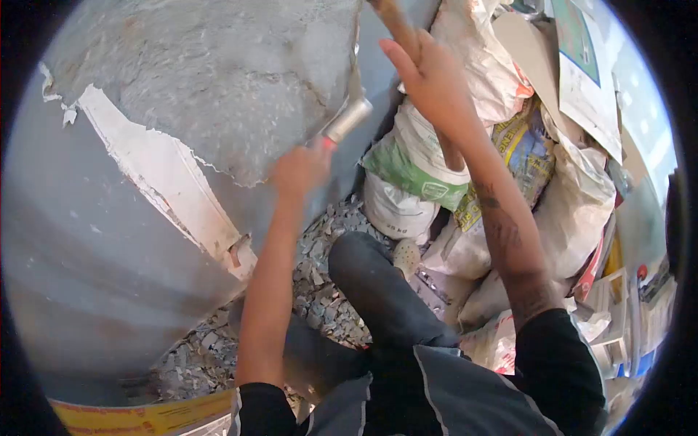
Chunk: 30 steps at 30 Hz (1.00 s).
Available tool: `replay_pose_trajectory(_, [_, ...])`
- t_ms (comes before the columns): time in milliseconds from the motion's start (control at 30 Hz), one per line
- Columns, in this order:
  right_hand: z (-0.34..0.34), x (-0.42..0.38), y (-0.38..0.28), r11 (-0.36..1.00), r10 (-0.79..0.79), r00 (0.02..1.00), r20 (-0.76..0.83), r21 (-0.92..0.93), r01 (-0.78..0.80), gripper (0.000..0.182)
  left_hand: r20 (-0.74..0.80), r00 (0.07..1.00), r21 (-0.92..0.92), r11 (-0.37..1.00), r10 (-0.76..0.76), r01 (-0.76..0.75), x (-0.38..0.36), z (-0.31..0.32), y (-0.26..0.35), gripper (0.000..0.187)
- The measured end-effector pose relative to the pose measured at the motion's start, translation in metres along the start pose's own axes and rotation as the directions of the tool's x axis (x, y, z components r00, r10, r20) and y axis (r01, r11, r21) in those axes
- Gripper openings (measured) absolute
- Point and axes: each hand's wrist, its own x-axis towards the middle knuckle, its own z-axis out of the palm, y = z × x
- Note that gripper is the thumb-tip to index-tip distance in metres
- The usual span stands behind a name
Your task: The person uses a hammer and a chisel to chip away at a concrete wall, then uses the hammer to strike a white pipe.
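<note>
My left hand [298,172], blurred, is closed round a tool [350,118] with a silvery cylindrical part and a red band. The tool lies against the grey wall [109,211], near the edge of a rough, stripped patch [225,80]. Higher and to the right, my right hand [436,83] grips a wooden handle [396,27]. This handle runs past the top edge of the view, so its far end is hidden; its lower end shows beside my forearm. Below the patch, a pale strip [160,163] is exposed where the grey surface has come off.
Broken grey chips [323,305] cover the floor round my bent legs. Stacked white and green sacks [414,171] stand close on the right, with more filled bags [574,211] and boards [585,80] behind. A yellow-edged object [138,419] lies at the lower left.
</note>
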Motion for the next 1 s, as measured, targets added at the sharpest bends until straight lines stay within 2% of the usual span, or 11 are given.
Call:
replay_pose_trajectory(100, [-0.006,-0.016,0.004,0.996,0.056,0.996,-0.068,0.079,-0.051,0.044,0.109,0.987,0.024,0.992,0.121,-0.124,-0.005,0.010,0.016,0.038])
replay_pose_trajectory(167, [-0.004,-0.035,0.012,0.986,0.117,0.991,-0.069,0.126,-0.108,0.044,0.071,0.994,0.008,0.996,0.086,-0.087,-0.008,0.009,0.014,0.039])
replay_pose_trajectory(333, [0.020,-0.104,0.043,0.824,0.439,0.869,0.227,0.284,-0.490,0.041,-0.037,0.997,-0.009,0.998,-0.065,0.064,0.000,0.009,0.002,0.042])
replay_pose_trajectory(433, [0.029,-0.150,0.026,0.375,0.598,0.580,0.553,0.446,-0.813,0.028,-0.124,0.986,0.020,0.993,-0.109,0.112,-0.001,0.014,-0.004,0.042])
replay_pose_trajectory(467, [0.033,-0.160,0.021,0.117,0.537,0.500,0.680,0.527,-0.842,0.023,0.048,0.989,0.051,0.989,-0.142,0.140,-0.004,0.017,-0.007,0.038])
replay_pose_trajectory(533, [0.059,-0.184,0.022,-0.116,0.497,0.436,0.751,0.555,-0.824,0.015,0.372,0.911,0.166,0.978,-0.178,0.123,-0.007,0.017,-0.014,0.038])
replay_pose_trajectory(567, [0.070,-0.190,0.020,-0.115,0.496,0.449,0.743,0.569,-0.814,0.015,0.512,0.838,0.237,0.969,-0.190,0.074,-0.006,0.015,-0.017,0.042])
replay_pose_trajectory(633, [0.094,-0.203,0.015,-0.342,0.430,0.414,0.802,0.569,-0.748,0.013,0.525,0.826,0.266,0.962,-0.205,0.070,-0.011,0.011,-0.022,0.044])
replay_pose_trajectory(767, [0.153,-0.246,0.001,-0.434,0.343,0.321,0.883,0.452,-0.780,0.012,0.566,0.784,0.260,0.958,-0.254,0.123,-0.007,-0.014,-0.029,0.044])
replay_pose_trajectory(933, [0.188,-0.272,0.004,-0.846,0.109,0.246,0.963,0.219,-0.485,0.012,0.431,0.888,0.137,0.984,-0.161,0.112,0.000,-0.014,-0.080,0.041])
replay_pose_trajectory(1000, [0.175,-0.268,-0.011,-0.803,0.171,0.277,0.945,0.297,-0.517,0.013,0.435,0.889,0.104,0.989,-0.144,0.109,0.001,-0.021,-0.081,0.040])
